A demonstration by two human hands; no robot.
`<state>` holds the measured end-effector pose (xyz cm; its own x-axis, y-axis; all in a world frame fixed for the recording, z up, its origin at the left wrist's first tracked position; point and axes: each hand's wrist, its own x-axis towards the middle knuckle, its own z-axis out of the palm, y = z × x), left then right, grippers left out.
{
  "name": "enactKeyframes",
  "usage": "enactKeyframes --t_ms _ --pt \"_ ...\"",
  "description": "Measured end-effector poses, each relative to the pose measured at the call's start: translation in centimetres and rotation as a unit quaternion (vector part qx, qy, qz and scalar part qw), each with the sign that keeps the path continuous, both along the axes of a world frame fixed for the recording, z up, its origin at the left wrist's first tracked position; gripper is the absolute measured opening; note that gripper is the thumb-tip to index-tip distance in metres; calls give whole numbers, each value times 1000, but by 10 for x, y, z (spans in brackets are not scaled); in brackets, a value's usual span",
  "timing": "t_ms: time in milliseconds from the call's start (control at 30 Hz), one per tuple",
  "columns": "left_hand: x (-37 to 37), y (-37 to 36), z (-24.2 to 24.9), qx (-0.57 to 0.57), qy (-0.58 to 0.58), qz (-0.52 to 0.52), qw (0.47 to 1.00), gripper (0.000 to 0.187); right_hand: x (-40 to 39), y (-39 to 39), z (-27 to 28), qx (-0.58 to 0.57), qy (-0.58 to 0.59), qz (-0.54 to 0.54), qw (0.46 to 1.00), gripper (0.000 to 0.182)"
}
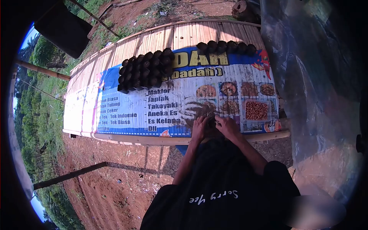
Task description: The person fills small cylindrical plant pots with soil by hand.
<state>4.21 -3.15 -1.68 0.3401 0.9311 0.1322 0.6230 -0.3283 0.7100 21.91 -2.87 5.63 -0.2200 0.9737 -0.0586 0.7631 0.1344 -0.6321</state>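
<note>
At the near edge of the banner, my left hand (pixel 198 128) and my right hand (pixel 227 127) are close together. Between them is a small dark polybag (pixel 211 122), partly hidden by my fingers. My left fingers are closed against its left side, and my right fingers are bent in on its other side. Loose dark soil (pixel 203 109) lies smeared over the banner just beyond. To the right of my right hand sits a clear shallow container of reddish-brown seeds (pixel 256 111).
A printed banner (pixel 122 111) covers much of a bamboo-slat table (pixel 153 40). Several black filled polybags (pixel 143 69) stand in a block at the back left, with a row of more polybags (pixel 222 46) at the back right. Clear plastic sheeting (pixel 318 96) hangs on the right.
</note>
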Motion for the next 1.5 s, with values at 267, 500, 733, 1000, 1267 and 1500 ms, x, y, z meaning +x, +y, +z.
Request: enactKeyframes --t_ms 267,500,733,1000,1267,1500 --pt "0 0 -4 9 8 3 1000 63 -4 1 1 -18 37 -25 999 16" --pt "0 1 -5 15 -2 8 1000 64 -2 7 -2 -39 34 30 998 22" --pt "0 0 -3 -9 -5 -1 1000 62 0 1 -5 -27 3 45 999 20" --pt "0 -1 -1 -10 17 2 1000 63 -3 5 7 -45 38 39 997 24" --pt "-1 -1 -1 14 12 5 1000 62 -1 5 12 -62 1 45 997 27" --pt "0 -1 1 18 28 3 999 61 7 5 -1 -40 67 30 997 24"
